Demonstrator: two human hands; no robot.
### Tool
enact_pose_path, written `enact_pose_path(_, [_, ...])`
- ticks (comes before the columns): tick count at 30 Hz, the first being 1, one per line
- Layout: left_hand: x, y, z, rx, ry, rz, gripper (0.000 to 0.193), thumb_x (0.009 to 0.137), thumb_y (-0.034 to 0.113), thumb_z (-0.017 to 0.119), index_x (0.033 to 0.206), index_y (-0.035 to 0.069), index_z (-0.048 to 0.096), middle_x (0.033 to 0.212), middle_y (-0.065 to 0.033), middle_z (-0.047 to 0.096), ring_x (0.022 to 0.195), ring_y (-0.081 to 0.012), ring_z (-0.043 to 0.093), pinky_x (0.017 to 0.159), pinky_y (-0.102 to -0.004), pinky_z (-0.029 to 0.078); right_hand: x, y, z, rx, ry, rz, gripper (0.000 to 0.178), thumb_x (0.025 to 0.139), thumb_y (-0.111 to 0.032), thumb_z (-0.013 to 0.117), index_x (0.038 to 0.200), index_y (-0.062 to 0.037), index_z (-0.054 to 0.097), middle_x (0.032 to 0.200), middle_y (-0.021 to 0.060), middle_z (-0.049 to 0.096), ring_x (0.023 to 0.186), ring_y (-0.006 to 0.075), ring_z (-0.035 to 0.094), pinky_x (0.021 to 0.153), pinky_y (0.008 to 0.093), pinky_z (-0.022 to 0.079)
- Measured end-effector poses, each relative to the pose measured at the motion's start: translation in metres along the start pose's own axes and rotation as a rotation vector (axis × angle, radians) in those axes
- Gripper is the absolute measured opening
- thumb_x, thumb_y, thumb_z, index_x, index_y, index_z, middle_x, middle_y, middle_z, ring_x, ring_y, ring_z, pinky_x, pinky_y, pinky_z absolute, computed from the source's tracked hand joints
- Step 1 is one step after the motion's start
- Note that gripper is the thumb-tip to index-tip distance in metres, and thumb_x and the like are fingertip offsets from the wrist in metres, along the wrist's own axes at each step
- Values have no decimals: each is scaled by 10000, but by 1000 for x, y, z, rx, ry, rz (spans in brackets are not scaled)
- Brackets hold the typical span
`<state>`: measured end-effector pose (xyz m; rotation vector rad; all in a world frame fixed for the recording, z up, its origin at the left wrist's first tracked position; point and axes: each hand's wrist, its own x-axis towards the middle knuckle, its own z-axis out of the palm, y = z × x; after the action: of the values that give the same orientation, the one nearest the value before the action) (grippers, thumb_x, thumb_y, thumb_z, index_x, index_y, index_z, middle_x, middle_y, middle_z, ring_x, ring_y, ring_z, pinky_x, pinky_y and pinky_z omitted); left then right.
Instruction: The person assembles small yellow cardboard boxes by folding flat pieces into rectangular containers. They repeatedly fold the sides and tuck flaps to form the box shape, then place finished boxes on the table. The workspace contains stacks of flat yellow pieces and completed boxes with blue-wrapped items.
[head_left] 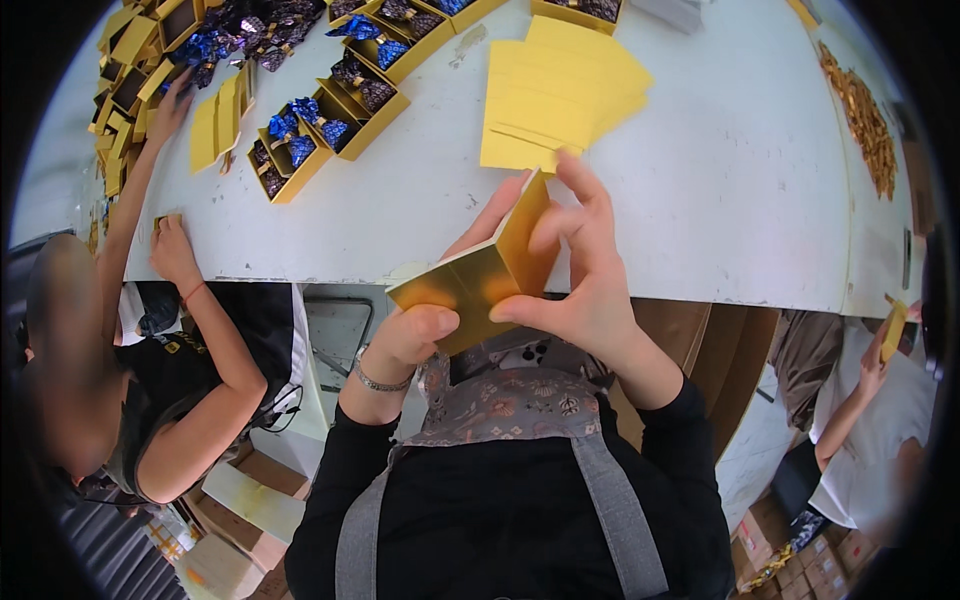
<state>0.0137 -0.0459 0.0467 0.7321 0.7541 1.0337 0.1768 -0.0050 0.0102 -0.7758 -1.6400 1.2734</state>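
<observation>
A shiny gold cardboard piece (455, 290), bent along a crease into an angled shape, is held up in front of my body at the table's near edge. My left hand (425, 328) grips its lower left part, thumb on the gold face and fingers behind. My right hand (585, 265) pinches the right-hand panel, its thumb pressed near the crease and the index finger raised at the top edge. Just beyond my hands lies a fanned stack of flat yellow-gold sheets (545, 95) on the white table (400, 210).
Open gold boxes (375, 125) holding blue and dark bows stand at the far left, near loose bows (265, 30) and piled gold boxes (125, 90). A co-worker's hand (175, 250) rests at left; another person (870, 400) holds a gold piece at right. Small gold strips (860, 115) lie far right.
</observation>
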Motion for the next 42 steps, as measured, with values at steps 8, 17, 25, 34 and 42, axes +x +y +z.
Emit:
enact_pose_path(8, [-1, 14, -23, 681, -46, 314, 708, 738, 217, 493, 1386, -25, 338, 1346, -135, 404, 1210, -213, 440, 1010, -342, 341, 13, -14, -7, 387, -170, 388, 1077, 630, -169, 838, 1446, -50, 146, 1324, 115, 349, 1227, 201, 385, 1006, 324, 347])
enact_pose_path(17, [-9, -5, 5, 454, 284, 138, 334, 759, 72, 506, 1063, -56, 556, 978, -79, 611, 917, -120, 574, 831, -248, 456, -1, -9, 3, 269, -13, 352, 973, 640, -72, 764, 1422, -45, 186, 1254, 102, 381, 1113, 173, 450, 938, 290, 391])
enact_pose_path(25, [3, -37, 10, 315, 346, 313, 223, 759, -44, 352, 895, -14, 526, 828, -74, 578, 767, -113, 524, 714, -247, 447, -22, 7, 30, -57, 161, 35, 893, 651, -9, 739, 1384, -20, 229, 839, 21, 387, 755, 121, 424, 675, 240, 389])
enact_pose_path(34, [21, -46, -5, 53, 319, 437, 330, 890, 367, 449, 797, 50, 459, 728, -15, 466, 664, -94, 410, 614, -234, 363, -27, 4, 29, 184, -57, 19, 899, 811, -193, 586, 1424, 67, -19, 1279, 211, 349, 1111, 239, 436, 940, 331, 370])
enact_pose_path(42, [13, -22, -21, 261, 317, 318, 362, 804, 317, 718, 893, 72, 467, 803, 14, 484, 768, -63, 458, 684, -215, 391, -10, -12, 23, 594, -9, 349, 615, 900, -35, 484, 1404, 15, 134, 1286, 139, 413, 1228, 164, 375, 1018, 323, 316])
